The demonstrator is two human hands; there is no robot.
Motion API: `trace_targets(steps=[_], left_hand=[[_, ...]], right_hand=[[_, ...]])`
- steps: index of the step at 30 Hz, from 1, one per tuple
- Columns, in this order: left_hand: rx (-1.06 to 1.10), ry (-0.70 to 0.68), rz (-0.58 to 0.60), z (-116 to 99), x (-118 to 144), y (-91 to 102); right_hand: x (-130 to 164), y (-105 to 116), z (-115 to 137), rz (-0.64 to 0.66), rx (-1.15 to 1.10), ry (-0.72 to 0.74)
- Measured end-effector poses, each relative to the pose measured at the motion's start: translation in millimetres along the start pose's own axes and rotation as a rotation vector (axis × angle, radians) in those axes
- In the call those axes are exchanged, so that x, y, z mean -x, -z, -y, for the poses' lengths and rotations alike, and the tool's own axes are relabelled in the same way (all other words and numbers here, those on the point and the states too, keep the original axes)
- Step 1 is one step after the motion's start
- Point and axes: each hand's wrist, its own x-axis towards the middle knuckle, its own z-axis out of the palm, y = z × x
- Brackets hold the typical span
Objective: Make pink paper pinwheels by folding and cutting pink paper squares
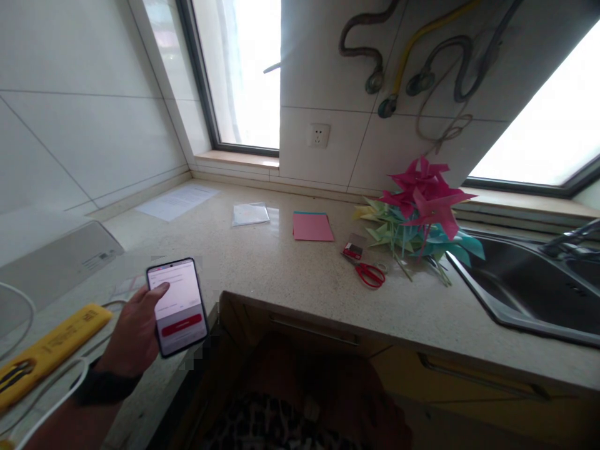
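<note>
My left hand (134, 331) is closed around a smartphone (180, 306), with the thumb lying over the upper left of its lit screen. The screen shows a pale page with a red bar low down. A dark band (105, 384) circles my left wrist. In the deep shadow over my lap, a dim shape that looks like my right hand (387, 409) rests near my knee; its fingers cannot be made out. Close to the phone, a yellow power strip (56, 350) and white cables lie on the left counter.
Pink paper sheets (313, 227), a clear packet (250, 214) and a printed sheet (178, 201) lie on the counter (281, 275). Red-handled scissors (370, 275) touch a small red box (353, 248). Paper pinwheels (422, 206) are heaped beside the sink (529, 281).
</note>
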Motion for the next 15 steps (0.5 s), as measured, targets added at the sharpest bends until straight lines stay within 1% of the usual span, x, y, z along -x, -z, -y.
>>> trace_targets(steps=[2, 3, 9, 15], left_hand=[[-0.029, -0.042, 0.061, 2, -2, 0.9], [-0.047, -0.064, 0.073, 4, -3, 1.8], [-0.158, -0.186, 0.057, 16, -13, 7.4], [-0.198, -0.217, 0.014, 20, -17, 10.6]], right_hand=[[-1, -1, -1, 0.008, 0.004, -0.005], [-1, -1, -1, 0.012, 0.005, -0.007], [0, 2, 1, 0.018, -0.003, -0.014], [3, 7, 5, -0.002, -0.025, -0.02]])
